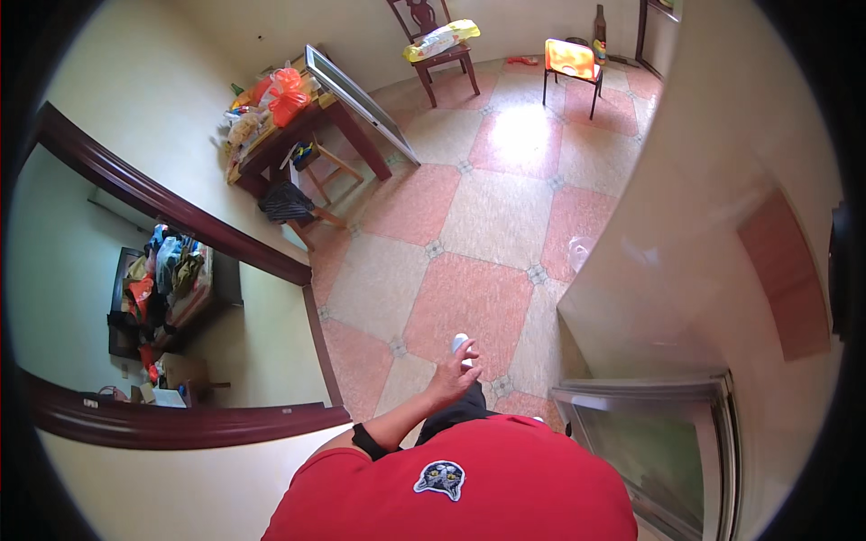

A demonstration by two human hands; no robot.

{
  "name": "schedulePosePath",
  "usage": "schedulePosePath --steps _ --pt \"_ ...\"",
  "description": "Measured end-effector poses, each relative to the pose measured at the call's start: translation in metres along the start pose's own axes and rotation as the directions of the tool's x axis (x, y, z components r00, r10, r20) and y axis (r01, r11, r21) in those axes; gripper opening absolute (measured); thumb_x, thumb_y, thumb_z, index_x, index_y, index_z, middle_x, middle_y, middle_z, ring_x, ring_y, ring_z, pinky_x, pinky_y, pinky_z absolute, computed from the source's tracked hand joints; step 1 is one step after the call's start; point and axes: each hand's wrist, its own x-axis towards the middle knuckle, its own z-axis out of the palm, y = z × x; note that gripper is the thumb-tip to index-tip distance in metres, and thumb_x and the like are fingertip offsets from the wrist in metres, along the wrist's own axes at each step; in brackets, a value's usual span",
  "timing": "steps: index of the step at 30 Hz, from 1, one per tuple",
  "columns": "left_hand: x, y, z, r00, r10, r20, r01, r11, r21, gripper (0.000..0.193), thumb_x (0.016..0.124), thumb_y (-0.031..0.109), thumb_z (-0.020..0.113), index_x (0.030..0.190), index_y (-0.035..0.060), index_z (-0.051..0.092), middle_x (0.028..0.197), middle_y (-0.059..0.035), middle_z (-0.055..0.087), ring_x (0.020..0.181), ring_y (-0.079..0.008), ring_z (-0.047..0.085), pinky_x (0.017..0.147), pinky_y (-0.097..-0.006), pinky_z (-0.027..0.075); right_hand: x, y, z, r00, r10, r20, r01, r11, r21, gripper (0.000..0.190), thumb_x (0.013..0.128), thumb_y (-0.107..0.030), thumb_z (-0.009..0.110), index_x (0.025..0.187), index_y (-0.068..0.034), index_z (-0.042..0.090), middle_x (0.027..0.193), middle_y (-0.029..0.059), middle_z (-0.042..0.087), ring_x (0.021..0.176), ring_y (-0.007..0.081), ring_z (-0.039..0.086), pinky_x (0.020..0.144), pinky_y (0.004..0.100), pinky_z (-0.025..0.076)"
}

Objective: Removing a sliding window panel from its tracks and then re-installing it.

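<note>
My left hand (458, 374) hangs in front of my body with its fingers apart and slightly curled. Beyond the fingers shows a white rounded thing (461, 340), which looks like the toe of a shoe; the hand partly covers it. Dark trousers (467, 404) appear below the wrist. A black band (369, 443) goes round my left arm near the red shirt (534, 473). My right hand is out of view. Before me stretches a floor of pink and cream tiles (470, 297).
At left is a doorway with a dark wooden frame (183, 193). Ahead stand a cluttered wooden table (352, 132), a leaning framed panel (365, 108), a wooden chair (443, 61) and a small orange chair (570, 59). A metal-framed glass panel (649, 446) is at right, near the wall (690, 270).
</note>
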Motion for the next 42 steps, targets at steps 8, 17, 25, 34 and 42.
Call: schedulePosePath --steps 8,17,25,34,42 --pt "0.113 -0.055 -0.154 0.995 0.052 -0.082 -0.051 0.999 0.019 0.056 0.082 0.012 0.058 0.131 0.0053 0.031 0.106 -0.0139 0.059 0.083 -0.0176 0.063 0.071 -0.0295 0.050 0.030 -0.086 0.145 0.998 -0.058 0.023 0.055 0.991 0.125 0.035 0.081 -0.015 0.061 0.112 -0.002 0.051 0.094 0.0041 0.060 0.080 0.0144 0.057 0.073 0.0266 0.046" --pt "0.225 -0.056 -0.297 0.971 0.039 -0.235 -0.050 0.998 -0.041 0.054 0.081 0.012 0.058 0.129 0.0067 0.035 0.102 -0.0129 0.061 0.078 -0.0176 0.064 0.068 -0.0295 0.051 0.050 -0.231 0.288 0.987 -0.086 0.135 0.117 0.962 -0.247 0.026 0.081 -0.014 0.059 0.103 0.000 0.059 0.085 0.0063 0.063 0.077 0.0131 0.059 0.069 0.0253 0.048" --pt "0.351 -0.039 -0.365 0.971 -0.058 -0.234 0.054 0.998 -0.023 0.051 0.083 0.011 0.057 0.129 0.0035 0.035 0.104 -0.0094 0.060 0.079 -0.0093 0.058 0.071 -0.0234 0.048 0.180 -0.310 0.337 0.974 -0.125 0.188 0.206 0.835 -0.510 0.021 0.080 -0.014 0.058 0.095 0.000 0.062 0.075 0.0077 0.064 0.069 0.0136 0.060 0.064 0.0256 0.049" --pt "0.455 -0.053 -0.460 0.841 -0.270 -0.468 0.192 0.959 -0.210 0.050 0.081 0.008 0.058 0.127 0.0052 0.039 0.101 -0.0061 0.062 0.073 -0.0077 0.058 0.067 -0.0222 0.047 0.314 -0.677 0.467 0.939 -0.074 0.336 0.202 0.910 -0.362 0.023 0.078 -0.013 0.055 0.095 0.001 0.060 0.069 0.0076 0.061 0.054 0.0131 0.058 0.044 0.0269 0.044" --pt "0.571 -0.061 -0.623 0.747 -0.303 -0.592 0.130 0.940 -0.317 0.050 0.084 0.007 0.056 0.129 0.0053 0.035 0.106 -0.0080 0.057 0.081 -0.0096 0.057 0.068 -0.0213 0.045 0.388 -0.945 0.664 0.852 -0.416 0.318 0.512 0.788 -0.342 0.034 0.078 -0.014 0.055 0.109 0.000 0.054 0.081 0.0079 0.061 0.064 0.0132 0.058 0.051 0.0256 0.044"
